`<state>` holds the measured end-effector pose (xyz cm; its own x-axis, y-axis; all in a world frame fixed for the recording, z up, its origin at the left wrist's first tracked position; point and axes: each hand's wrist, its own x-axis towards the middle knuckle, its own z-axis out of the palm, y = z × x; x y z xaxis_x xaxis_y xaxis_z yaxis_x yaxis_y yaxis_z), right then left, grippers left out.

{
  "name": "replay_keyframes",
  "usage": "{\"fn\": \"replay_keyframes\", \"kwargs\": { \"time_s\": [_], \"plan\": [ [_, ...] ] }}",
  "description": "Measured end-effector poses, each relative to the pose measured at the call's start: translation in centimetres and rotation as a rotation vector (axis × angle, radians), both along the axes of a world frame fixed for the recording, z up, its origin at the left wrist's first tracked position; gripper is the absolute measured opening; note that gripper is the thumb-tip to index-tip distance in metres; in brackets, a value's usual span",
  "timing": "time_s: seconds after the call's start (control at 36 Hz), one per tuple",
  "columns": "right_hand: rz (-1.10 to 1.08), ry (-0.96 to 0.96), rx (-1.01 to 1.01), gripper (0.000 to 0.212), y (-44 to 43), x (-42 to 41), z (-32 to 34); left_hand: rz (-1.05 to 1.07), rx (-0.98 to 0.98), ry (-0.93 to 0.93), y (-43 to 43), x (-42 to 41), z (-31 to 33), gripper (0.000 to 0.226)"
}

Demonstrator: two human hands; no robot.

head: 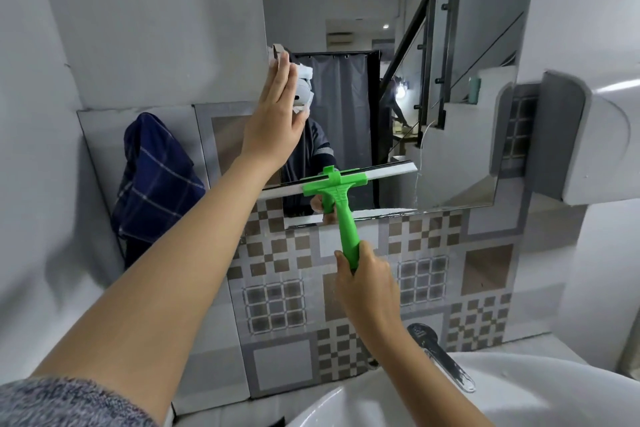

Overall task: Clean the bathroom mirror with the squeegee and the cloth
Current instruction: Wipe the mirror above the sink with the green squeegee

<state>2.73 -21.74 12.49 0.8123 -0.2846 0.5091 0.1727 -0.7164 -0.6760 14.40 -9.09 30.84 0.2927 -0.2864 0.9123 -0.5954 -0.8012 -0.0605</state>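
Observation:
The wall mirror (450,97) fills the upper middle and shows water streaks near its bottom right. My right hand (367,274) grips the lower end of the green squeegee (337,198), whose white blade lies tilted across the mirror's lower part. My left hand (277,114) is raised with flat fingers pressed against the mirror's left edge, holding nothing. A dark blue checked cloth (156,180) hangs on the wall to the left of the mirror, apart from both hands.
Patterned grey tiles (422,277) cover the wall under the mirror. A chrome tap (440,360) stands over the white basin (519,392) at the bottom right. A white wall-mounted unit (595,146) juts out at the right.

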Motion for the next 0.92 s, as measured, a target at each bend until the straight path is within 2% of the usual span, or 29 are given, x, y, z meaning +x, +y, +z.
{"fn": "replay_keyframes", "kwargs": {
  "time_s": [0.17,0.5,0.69,0.92],
  "plan": [
    [-0.015,0.005,-0.2,0.022,-1.5,-0.7,0.4,0.028,0.008,0.039,-0.2,-0.6,-1.5,0.066],
    [-0.059,-0.058,-0.54,0.033,-8.1,-1.2,2.8,0.075,-0.095,0.109,-1.8,-1.2,-4.9,0.07],
    [-0.109,-0.002,-0.574,0.033,-13.6,-0.8,3.0,0.081,-0.159,0.104,-2.9,-1.3,-6.2,0.068],
    [-0.154,0.068,-0.488,0.031,-18.5,-1.0,1.4,0.115,-0.224,0.088,-4.0,-1.3,-7.2,0.064]
  ]
}}
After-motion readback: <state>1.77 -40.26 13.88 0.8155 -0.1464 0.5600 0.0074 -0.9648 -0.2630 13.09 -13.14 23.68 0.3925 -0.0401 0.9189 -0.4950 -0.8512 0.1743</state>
